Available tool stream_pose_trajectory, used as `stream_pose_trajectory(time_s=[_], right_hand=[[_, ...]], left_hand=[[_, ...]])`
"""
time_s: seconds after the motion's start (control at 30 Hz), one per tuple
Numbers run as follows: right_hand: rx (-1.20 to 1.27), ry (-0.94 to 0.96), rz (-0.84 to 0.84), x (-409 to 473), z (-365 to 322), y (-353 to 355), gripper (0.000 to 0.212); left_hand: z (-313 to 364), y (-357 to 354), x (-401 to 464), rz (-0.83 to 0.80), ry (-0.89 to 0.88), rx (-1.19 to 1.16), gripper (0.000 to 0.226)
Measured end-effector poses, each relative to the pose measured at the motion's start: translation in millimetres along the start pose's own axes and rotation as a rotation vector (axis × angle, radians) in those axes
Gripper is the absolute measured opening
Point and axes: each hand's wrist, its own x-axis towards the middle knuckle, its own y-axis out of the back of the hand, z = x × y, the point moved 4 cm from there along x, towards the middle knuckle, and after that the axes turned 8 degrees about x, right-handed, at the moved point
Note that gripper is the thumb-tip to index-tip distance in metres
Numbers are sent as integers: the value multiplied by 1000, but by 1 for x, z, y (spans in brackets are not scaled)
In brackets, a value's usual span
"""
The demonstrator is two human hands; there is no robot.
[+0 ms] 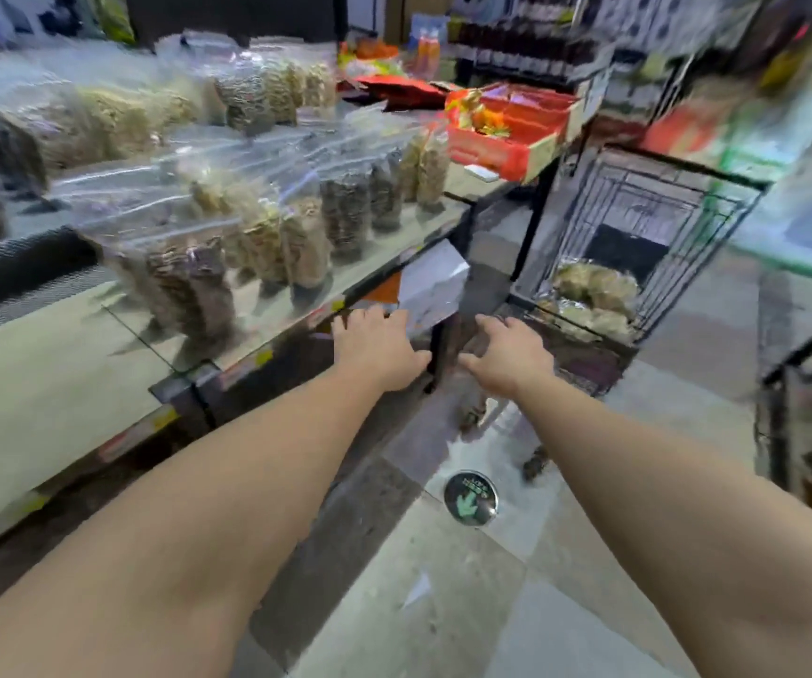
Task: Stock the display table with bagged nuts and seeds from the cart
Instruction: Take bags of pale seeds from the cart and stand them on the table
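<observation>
Both hands, left hand (378,345) and right hand (509,355), spread, empty, short of bagged nuts (589,296) in cart (648,208).

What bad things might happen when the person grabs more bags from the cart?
1. The clear plastic bags of dark nuts stand upright near the edge of the pale display table; adding more beside them might tip one over or off.
2. Both the left hand and right hand are empty and reaching toward the black wire cart; bumping it might roll it away.
3. The view is blurry, so a hasty grab may miss the remaining bags.
</observation>
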Motion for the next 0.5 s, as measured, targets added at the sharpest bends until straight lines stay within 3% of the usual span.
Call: stream_pose_trajectory(time_s=[0.2,0.5], right_hand=[[86,-185,73,36,118,44,71],[154,-372,80,127,228,53,73]], left_hand=[[119,0,60,-21,-177,25,69],[217,-27,183,-63,-310,2,67]])
